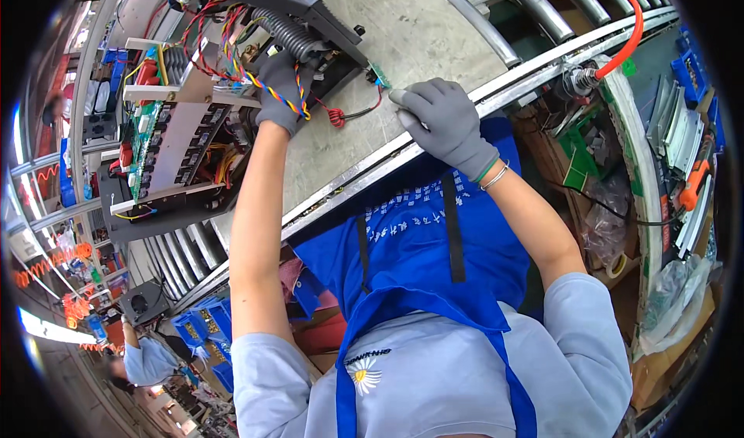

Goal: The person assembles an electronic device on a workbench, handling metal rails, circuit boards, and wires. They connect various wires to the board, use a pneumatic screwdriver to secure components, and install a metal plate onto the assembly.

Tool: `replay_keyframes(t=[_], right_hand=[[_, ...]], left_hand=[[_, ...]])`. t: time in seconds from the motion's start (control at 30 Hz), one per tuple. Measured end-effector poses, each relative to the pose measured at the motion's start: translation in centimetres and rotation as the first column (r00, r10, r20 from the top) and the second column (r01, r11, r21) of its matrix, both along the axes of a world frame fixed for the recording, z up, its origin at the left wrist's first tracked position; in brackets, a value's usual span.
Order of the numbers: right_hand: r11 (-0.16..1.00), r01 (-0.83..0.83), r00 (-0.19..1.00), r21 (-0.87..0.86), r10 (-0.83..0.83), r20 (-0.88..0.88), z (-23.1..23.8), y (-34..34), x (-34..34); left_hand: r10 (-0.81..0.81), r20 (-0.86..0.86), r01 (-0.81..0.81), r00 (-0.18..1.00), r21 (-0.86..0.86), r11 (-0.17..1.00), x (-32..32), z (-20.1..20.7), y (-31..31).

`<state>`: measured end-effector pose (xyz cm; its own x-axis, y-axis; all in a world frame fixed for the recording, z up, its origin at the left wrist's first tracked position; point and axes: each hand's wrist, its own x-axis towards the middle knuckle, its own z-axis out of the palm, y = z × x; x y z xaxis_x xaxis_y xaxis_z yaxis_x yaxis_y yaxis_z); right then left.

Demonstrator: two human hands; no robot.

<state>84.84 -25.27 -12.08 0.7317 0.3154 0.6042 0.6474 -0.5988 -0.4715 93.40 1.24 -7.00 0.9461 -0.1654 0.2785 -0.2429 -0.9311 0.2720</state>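
In a grey glove, my left hand (280,89) reaches into a dark machine frame (329,24), below a grey corrugated hose (285,31). Its fingers are mostly hidden by the frame and by a twisted yellow, blue and red wire bundle (271,91) crossing it. My right hand (446,120), also gloved, is over the metal tabletop near its front edge. Thumb and forefinger stand apart, with nothing visible between them. Beside those fingertips is a small green circuit board (377,75) at the frame's corner. A wire with a red-wound ring coil (335,117) hangs from it.
An assembly with circuit boards and pale panels (174,140) stands at left. Metal rollers (182,252) run below it. A coiled orange air hose (637,31) plugs in at upper right. A power tool (694,182) rests beside metal strips. Another person (147,357) works at lower left.
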Motion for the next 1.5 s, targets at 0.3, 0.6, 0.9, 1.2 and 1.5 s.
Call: replay_keyframes(t=[0.3, 0.6, 0.9, 1.2, 1.5], right_hand=[[0.999, -0.035, 0.999, 0.015, 0.034, 0.018, -0.8, -0.3, 0.1], [1.0, -0.002, 0.999, 0.028, 0.001, 0.047, -1.3, -0.3, 0.3], [1.0, 0.014, 0.999, 0.01, -0.015, 0.03, -1.4, -0.2, 0.1], [0.995, -0.092, 0.861, -0.023, 0.068, -0.504, 3.6, 8.4, 1.4], [0.987, -0.116, 0.68, 0.111, 0.16, -0.715, 2.3, 11.7, 4.0]], left_hand=[[-0.156, 0.02, 0.154, 0.988, 0.077, 0.985, 0.7, -0.2, 1.5], [-0.141, 0.12, 0.134, 0.983, 0.069, 0.989, 0.7, -0.5, 0.4], [-0.23, -0.091, 0.244, 0.969, 0.21, 0.947, 2.2, 0.2, 2.5], [-0.257, 0.064, 0.236, 0.964, 0.234, 0.943, 1.9, -0.5, 1.7], [-0.158, 0.047, 0.15, 0.986, 0.147, 0.978, 1.1, -1.1, 1.5]])
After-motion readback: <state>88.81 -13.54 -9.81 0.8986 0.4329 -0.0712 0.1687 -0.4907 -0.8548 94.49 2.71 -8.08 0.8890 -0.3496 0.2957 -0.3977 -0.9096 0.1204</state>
